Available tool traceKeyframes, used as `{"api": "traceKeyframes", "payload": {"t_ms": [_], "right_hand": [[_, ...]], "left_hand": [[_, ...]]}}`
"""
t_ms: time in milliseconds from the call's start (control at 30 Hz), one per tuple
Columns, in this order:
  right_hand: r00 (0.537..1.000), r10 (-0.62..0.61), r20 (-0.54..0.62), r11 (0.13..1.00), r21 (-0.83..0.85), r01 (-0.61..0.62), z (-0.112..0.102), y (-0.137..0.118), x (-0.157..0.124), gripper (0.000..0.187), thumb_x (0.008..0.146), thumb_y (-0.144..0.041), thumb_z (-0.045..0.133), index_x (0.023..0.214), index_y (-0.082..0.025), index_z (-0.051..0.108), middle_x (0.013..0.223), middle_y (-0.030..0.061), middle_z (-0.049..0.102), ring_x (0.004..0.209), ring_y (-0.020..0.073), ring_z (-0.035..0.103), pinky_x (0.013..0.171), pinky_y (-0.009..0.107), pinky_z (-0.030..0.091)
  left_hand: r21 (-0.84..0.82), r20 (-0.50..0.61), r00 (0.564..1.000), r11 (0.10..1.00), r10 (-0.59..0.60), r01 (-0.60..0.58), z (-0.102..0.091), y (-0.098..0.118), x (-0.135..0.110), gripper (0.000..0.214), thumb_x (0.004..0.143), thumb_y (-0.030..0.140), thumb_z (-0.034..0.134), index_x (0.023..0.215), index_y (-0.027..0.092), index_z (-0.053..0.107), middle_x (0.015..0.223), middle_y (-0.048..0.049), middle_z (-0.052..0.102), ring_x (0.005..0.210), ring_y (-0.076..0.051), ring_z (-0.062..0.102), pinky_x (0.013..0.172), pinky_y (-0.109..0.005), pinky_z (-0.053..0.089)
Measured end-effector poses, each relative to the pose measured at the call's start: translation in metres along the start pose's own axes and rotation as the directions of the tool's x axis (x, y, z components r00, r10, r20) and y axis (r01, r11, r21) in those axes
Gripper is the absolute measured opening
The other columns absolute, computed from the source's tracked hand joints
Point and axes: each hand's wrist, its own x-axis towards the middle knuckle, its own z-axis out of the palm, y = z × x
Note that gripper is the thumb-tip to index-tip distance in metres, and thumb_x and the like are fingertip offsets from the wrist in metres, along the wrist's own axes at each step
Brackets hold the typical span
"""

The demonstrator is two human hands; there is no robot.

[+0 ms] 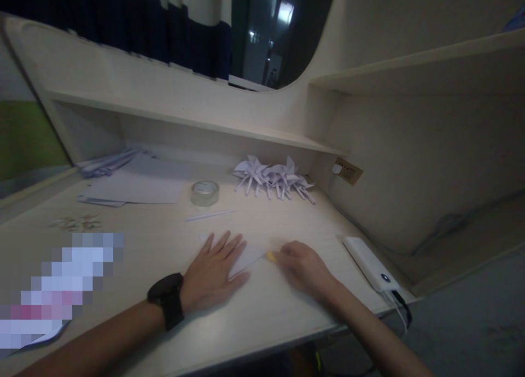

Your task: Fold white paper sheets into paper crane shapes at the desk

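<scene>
Near centre of the pale wooden desk (262, 322): I am pressing my left hand (213, 270), open and flat with the fingers spread, onto a folded white paper sheet (246, 257), which is lying under my palm with its pointed right tip showing between my two hands. My right hand (305, 267) is curling shut around a small yellow tool (271, 256), of which only the end is showing, and is holding it against that tip; what kind of tool it is I cannot tell. In my judgement the step is going best when the flat hand is bearing down close to the worked edge, so the sheet is not sliding, and the tool is travelling away from my fingertips in one light, even stroke. Farther off: a clear roll of adhesive tape (205, 193), a thin white paper stick (211, 216) just in front of it, and a cluster of white paper pinwheels (274, 177) to the right. A white power bank (371, 265) is lying at the desk's right edge.
</scene>
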Motion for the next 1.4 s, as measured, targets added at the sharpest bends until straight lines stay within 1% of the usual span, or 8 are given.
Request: {"api": "traceKeyframes", "payload": {"t_ms": [267, 333, 467, 700, 900, 1167, 1267, 1400], "right_hand": [[1.000, -0.006, -0.010, 0.999, 0.046, 0.006, 0.001, 0.003, -0.001, 0.023, 0.084, -0.015, 0.052, 0.102, -0.021, 0.066, 0.084, 0.0068, 0.060, 0.077, 0.0184, 0.053, 0.069, 0.029, 0.043], [1.000, -0.012, -0.022, 0.997, 0.069, 0.014, 0.002, 0.005, -0.001, 0.023, 0.084, -0.015, 0.052, 0.101, -0.021, 0.066, 0.084, 0.0068, 0.060, 0.077, 0.0181, 0.053, 0.069, 0.029, 0.043], [0.999, -0.007, -0.041, 0.997, 0.077, 0.010, 0.003, 0.007, -0.002, 0.021, 0.083, -0.014, 0.053, 0.096, -0.021, 0.067, 0.080, 0.0055, 0.060, 0.074, 0.0169, 0.052, 0.066, 0.027, 0.042], [1.000, 0.009, -0.026, 0.995, 0.099, -0.006, 0.002, 0.011, -0.005, 0.025, 0.084, -0.014, 0.053, 0.104, -0.022, 0.067, 0.085, 0.0061, 0.061, 0.077, 0.0174, 0.054, 0.070, 0.028, 0.043], [1.000, 0.013, -0.014, 0.992, 0.127, -0.012, 0.004, 0.019, -0.006, 0.030, 0.083, -0.013, 0.054, 0.108, -0.024, 0.066, 0.090, 0.0070, 0.062, 0.082, 0.0183, 0.055, 0.073, 0.030, 0.044], [0.999, 0.022, -0.033, 0.991, 0.131, -0.017, 0.006, 0.015, -0.006, 0.028, 0.084, -0.015, 0.053, 0.107, -0.023, 0.067, 0.088, 0.0072, 0.061, 0.081, 0.0183, 0.054, 0.072, 0.030, 0.045], [0.999, 0.022, -0.023, 0.991, 0.136, -0.019, 0.006, 0.015, -0.006, 0.030, 0.084, -0.014, 0.052, 0.109, -0.023, 0.066, 0.089, 0.0074, 0.061, 0.082, 0.0184, 0.054, 0.073, 0.030, 0.045], [0.999, 0.012, -0.034, 0.992, 0.128, -0.007, 0.006, 0.016, -0.005, 0.028, 0.084, -0.013, 0.053, 0.106, -0.023, 0.067, 0.087, 0.0070, 0.061, 0.081, 0.0183, 0.054, 0.072, 0.029, 0.044]], "left_hand": [[0.010, 0.004, 1.000, 1.000, 0.022, -0.022, 0.001, -0.001, -0.002, 0.062, 0.094, 0.056, 0.024, 0.145, 0.022, 0.030, 0.152, -0.0083, 0.028, 0.140, -0.030, 0.018, 0.111, -0.054, 0.012], [0.008, -0.001, 1.000, 1.000, 0.019, -0.019, 0.002, -0.001, -0.001, 0.062, 0.094, 0.055, 0.024, 0.145, 0.020, 0.029, 0.151, -0.0087, 0.029, 0.140, -0.030, 0.019, 0.112, -0.053, 0.011], [0.005, -0.007, 1.000, 1.000, 0.006, -0.006, 0.003, -0.002, -0.001, 0.064, 0.095, 0.055, 0.023, 0.145, 0.016, 0.028, 0.150, -0.0094, 0.031, 0.140, -0.029, 0.021, 0.113, -0.051, 0.011], [0.019, -0.027, 1.000, 1.000, 0.006, -0.006, 0.005, -0.003, -0.002, 0.065, 0.095, 0.054, 0.023, 0.145, 0.013, 0.029, 0.150, -0.0119, 0.030, 0.139, -0.027, 0.023, 0.114, -0.049, 0.011], [0.019, -0.027, 1.000, 1.000, 0.013, -0.013, 0.006, -0.003, 0.000, 0.063, 0.095, 0.053, 0.023, 0.144, 0.014, 0.030, 0.151, -0.0116, 0.030, 0.140, -0.027, 0.022, 0.114, -0.049, 0.010], [0.012, -0.027, 1.000, 1.000, 0.015, -0.015, 0.004, -0.002, -0.001, 0.062, 0.095, 0.051, 0.025, 0.144, 0.014, 0.031, 0.150, -0.0113, 0.031, 0.140, -0.027, 0.022, 0.114, -0.050, 0.010], [0.017, -0.034, 0.999, 1.000, 0.017, -0.017, 0.005, -0.002, -0.001, 0.062, 0.095, 0.051, 0.025, 0.145, 0.014, 0.030, 0.150, -0.0113, 0.030, 0.140, -0.027, 0.022, 0.114, -0.050, 0.010], [0.021, -0.033, 0.999, 1.000, 0.014, -0.013, 0.007, -0.003, -0.002, 0.063, 0.095, 0.052, 0.024, 0.145, 0.014, 0.030, 0.151, -0.0113, 0.029, 0.140, -0.027, 0.022, 0.114, -0.050, 0.011]]}}
